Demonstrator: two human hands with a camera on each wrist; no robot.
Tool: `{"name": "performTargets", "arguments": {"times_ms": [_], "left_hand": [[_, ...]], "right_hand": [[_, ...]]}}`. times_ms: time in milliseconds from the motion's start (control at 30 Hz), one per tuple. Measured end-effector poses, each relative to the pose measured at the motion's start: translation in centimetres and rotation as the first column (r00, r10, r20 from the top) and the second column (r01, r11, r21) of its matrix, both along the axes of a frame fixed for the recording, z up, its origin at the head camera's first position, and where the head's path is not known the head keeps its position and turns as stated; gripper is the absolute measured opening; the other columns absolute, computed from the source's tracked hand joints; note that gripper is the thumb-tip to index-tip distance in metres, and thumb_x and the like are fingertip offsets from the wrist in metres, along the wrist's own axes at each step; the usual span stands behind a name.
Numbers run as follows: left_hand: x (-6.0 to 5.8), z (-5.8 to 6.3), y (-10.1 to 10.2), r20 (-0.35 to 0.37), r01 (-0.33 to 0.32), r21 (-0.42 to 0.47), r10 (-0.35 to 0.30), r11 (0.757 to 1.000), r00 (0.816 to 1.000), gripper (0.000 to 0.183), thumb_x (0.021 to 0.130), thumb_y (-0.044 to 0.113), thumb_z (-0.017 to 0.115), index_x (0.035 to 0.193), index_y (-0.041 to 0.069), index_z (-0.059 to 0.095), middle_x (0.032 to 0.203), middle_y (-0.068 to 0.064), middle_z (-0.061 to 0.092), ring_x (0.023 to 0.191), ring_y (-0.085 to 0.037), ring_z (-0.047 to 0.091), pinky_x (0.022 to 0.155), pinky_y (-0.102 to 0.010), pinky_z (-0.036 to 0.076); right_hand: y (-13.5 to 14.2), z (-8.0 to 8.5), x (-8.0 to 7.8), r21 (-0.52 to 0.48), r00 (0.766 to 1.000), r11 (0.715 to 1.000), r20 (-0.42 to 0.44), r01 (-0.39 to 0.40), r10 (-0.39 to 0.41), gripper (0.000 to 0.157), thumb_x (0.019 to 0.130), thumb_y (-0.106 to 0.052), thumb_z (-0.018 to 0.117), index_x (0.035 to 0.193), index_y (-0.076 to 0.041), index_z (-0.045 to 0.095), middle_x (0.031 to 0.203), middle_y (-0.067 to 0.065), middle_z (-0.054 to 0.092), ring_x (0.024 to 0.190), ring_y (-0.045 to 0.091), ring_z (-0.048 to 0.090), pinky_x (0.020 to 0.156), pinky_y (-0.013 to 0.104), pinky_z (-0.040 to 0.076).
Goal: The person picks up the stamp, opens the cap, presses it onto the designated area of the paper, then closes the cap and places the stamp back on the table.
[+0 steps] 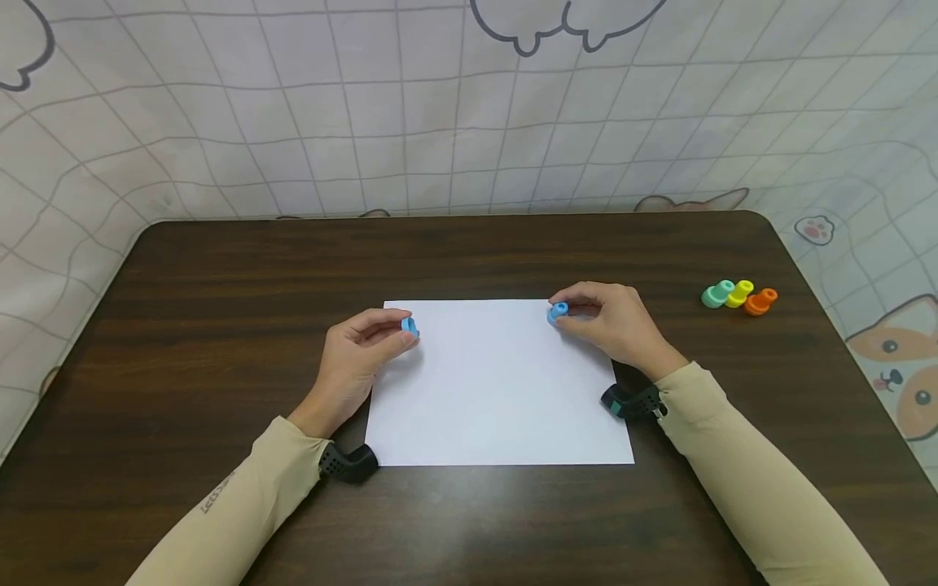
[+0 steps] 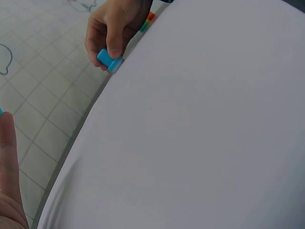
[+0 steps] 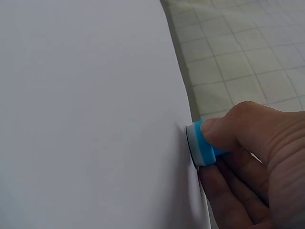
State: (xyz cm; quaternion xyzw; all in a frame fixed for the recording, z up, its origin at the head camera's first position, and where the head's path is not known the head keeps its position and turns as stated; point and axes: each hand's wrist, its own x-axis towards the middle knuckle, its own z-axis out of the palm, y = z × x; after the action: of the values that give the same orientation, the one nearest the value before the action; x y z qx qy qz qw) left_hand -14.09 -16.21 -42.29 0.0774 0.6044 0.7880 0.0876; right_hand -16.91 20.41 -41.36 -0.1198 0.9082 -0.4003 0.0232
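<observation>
In the head view, my left hand point(image 1: 359, 358) pinches a small blue cap point(image 1: 409, 326) between thumb and fingers, over the upper left part of a white sheet of paper point(image 1: 498, 391). Only a sliver of that cap shows at the edge of the left wrist view. At the sheet's upper right corner, my right hand point(image 1: 615, 321) pinches a small blue stamp point(image 1: 557, 312) by its narrow handle. The right wrist view shows the stamp's pale base point(image 3: 194, 143) facing the paper; whether they touch I cannot tell.
Three similar stamps stand close together on the dark wooden table point(image 1: 220, 382) at the right: a mint green one point(image 1: 717, 294), a yellow one point(image 1: 739, 294) and an orange one point(image 1: 760, 302). Behind the table hangs a white gridded cloth point(image 1: 440, 122).
</observation>
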Motion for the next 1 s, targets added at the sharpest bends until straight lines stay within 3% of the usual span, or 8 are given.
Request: {"name": "performTargets", "arguments": {"times_ms": [167,267,833,1000], "left_hand": [[0.07,0.1,0.12,0.017,-0.001,-0.018,0.001,1.0,1.0,0.034,0.089,-0.006,0.075,0.122,-0.008,0.067,0.103,0.0,0.075,0.093,-0.01,0.076,0.094,-0.029,0.063],[0.13,0.12,0.1,0.016,0.002,-0.019,-0.002,1.0,1.0,0.035,0.089,-0.006,0.075,0.122,-0.009,0.066,0.104,0.0,0.075,0.093,-0.01,0.076,0.094,-0.029,0.063],[0.27,0.39,0.16,0.005,0.002,-0.037,-0.002,0.999,1.0,0.043,0.09,-0.005,0.075,0.128,-0.017,0.058,0.105,0.001,0.074,0.094,-0.009,0.075,0.094,-0.029,0.063],[0.24,0.36,0.1,0.002,0.0,-0.038,0.0,0.999,1.0,0.035,0.09,-0.005,0.075,0.123,-0.009,0.065,0.105,0.001,0.074,0.094,-0.009,0.076,0.093,-0.028,0.064]], "right_hand": [[-0.02,-0.12,0.1,0.013,1.0,1.0,0.006,0.004,-0.004,0.023,0.093,-0.021,0.079,0.115,-0.015,0.077,0.115,0.007,0.078,0.102,0.021,0.074,0.093,0.038,0.064],[-0.06,-0.1,0.08,0.017,1.0,1.0,0.002,0.0,0.0,0.024,0.093,-0.02,0.078,0.115,-0.014,0.077,0.115,0.007,0.078,0.102,0.021,0.074,0.094,0.043,0.064],[-0.02,0.16,0.09,0.015,1.0,1.0,-0.014,-0.017,0.018,0.025,0.093,-0.018,0.078,0.117,-0.013,0.075,0.117,0.007,0.076,0.104,0.022,0.073,0.095,0.045,0.063],[-0.16,0.1,0.01,0.004,0.999,0.999,-0.029,-0.035,0.035,0.024,0.092,-0.016,0.078,0.116,-0.011,0.075,0.117,0.007,0.076,0.103,0.021,0.073,0.096,0.042,0.063]]}}
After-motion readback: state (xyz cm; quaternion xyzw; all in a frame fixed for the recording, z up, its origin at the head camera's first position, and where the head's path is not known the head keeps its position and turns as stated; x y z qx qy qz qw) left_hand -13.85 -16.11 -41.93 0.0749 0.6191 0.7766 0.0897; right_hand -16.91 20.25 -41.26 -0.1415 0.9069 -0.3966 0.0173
